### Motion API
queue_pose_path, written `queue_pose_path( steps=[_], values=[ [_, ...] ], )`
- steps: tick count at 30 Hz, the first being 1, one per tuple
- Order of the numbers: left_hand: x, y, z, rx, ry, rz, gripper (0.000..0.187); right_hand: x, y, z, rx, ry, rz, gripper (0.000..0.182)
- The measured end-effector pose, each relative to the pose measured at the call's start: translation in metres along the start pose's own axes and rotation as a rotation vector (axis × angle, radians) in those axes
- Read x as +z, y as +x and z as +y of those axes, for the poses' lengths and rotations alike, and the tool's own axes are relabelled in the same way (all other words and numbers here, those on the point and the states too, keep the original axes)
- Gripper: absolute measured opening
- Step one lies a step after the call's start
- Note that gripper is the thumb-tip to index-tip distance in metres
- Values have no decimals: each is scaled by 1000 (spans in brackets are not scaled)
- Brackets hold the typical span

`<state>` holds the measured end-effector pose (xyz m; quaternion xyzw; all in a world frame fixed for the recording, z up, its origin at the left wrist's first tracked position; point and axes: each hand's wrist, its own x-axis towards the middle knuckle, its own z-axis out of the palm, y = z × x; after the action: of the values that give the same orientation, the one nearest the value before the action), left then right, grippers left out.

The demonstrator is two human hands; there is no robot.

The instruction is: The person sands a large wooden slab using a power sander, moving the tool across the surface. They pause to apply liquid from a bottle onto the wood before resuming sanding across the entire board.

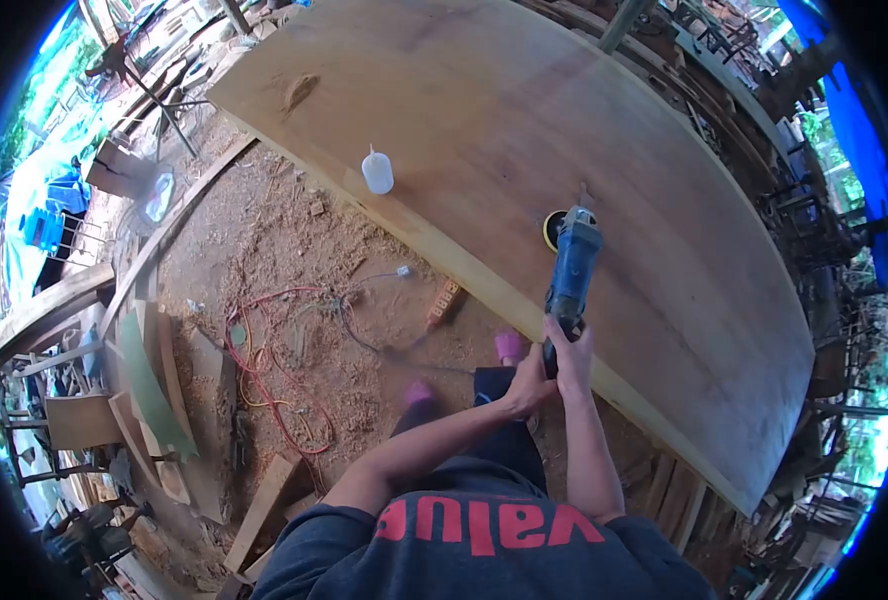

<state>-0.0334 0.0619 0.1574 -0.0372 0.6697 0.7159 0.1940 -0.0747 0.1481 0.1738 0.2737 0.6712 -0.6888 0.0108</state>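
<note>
A blue angle grinder (574, 265) with a round yellow-edged pad (553, 230) lies over a large wooden slab (664, 250), the pad at the wood surface. My right hand (571, 360) is wrapped around the rear handle of the grinder. Close beside it, my left hand (531, 386) is closed at the handle's end, near the slab's front edge. A white squeeze bottle (377, 173) with a thin nozzle stands on the slab, near its left edge. Farther back there is a small brown patch (300, 92) on the wood.
Red and orange cords (254, 372) lie on the shaving-covered floor (294, 250), near an orange power strip (445, 302). Planks (169, 270) and curved boards (149, 375) are at the left. Stacked timber (709, 100) lines the slab's far side. My feet stand below its front edge.
</note>
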Motion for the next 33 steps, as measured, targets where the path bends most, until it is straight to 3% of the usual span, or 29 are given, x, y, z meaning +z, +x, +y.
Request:
queue_pose_path(
  steps=[1, 2, 4, 5, 8, 9, 10, 11, 13, 15, 16, 17, 18, 19, 21, 23, 25, 27, 29, 31, 33],
  values=[
    [2, -3, 0, -4, -12, -6, 52, -5, -10, -1, -23, -83, 95, 50],
    [4, -4, -1, 12, -30, -55, 58, -18, -17, -10, 136, -84, -27, 42],
    [4, 2, -7, 2, -165, -260, 64, -24, -26, -13, 144, -211, -88, 37],
    [5, 3, -10, 2, -180, -259, 64, -26, -28, -14, 151, -327, -160, 34],
    [-2, 6, -4, 62, -224, -352, 58, -30, -22, -4, 111, -398, -84, 30],
    [0, 3, -18, 128, 77, -296, 54, -31, -23, -4, 123, -435, -18, 28],
    [-2, 5, -19, 188, 378, -231, 50, -33, -22, 4, 66, -275, -23, 27],
    [-9, 11, -22, 191, 379, -218, 50, -39, -21, 9, 60, -276, -36, 27],
    [-40, 11, -23, 526, 318, -215, 48, -41, -25, 3, 110, -239, -19, 26],
    [-73, 31, -33, 248, 251, 6, 48, -43, -19, 9, 104, -223, 30, 24],
    [-92, 50, -60, 447, 156, 251, 51, -50, -11, 18, 127, -272, 26, 22],
    [-119, 58, -33, 58, 125, 317, 55, -56, -9, 25, 156, -321, 24, 20],
    [-139, 67, -5, 89, 27, 492, 58, -56, -11, 27, 174, -310, 38, 20],
    [-164, 78, 13, 148, 27, 539, 66, -54, -9, 27, 188, -374, 80, 20],
    [-215, 118, 0, 205, 372, 786, 81, -54, -7, 26, 188, -430, 121, 20],
    [-254, 151, 9, 298, 302, 859, 95, -51, -6, 30, 88, -491, 155, 20],
    [-270, 164, 47, 287, 546, 950, 89, -47, -10, 20, 93, -473, 192, 20],
    [-291, 189, 48, 294, 663, 889, 91, -51, -10, 27, 74, -486, 158, 19],
    [-309, 214, 32, 494, 334, 795, 85, -55, -12, 28, 75, -513, 179, 21],
    [-325, 235, 18, 534, 48, 769, 67, -55, -9, 36, 53, -564, 151, 24],
    [-325, 237, 40, 415, 136, 800, 51, -52, -12, 32, 56, -546, 192, 27]
  ],
)
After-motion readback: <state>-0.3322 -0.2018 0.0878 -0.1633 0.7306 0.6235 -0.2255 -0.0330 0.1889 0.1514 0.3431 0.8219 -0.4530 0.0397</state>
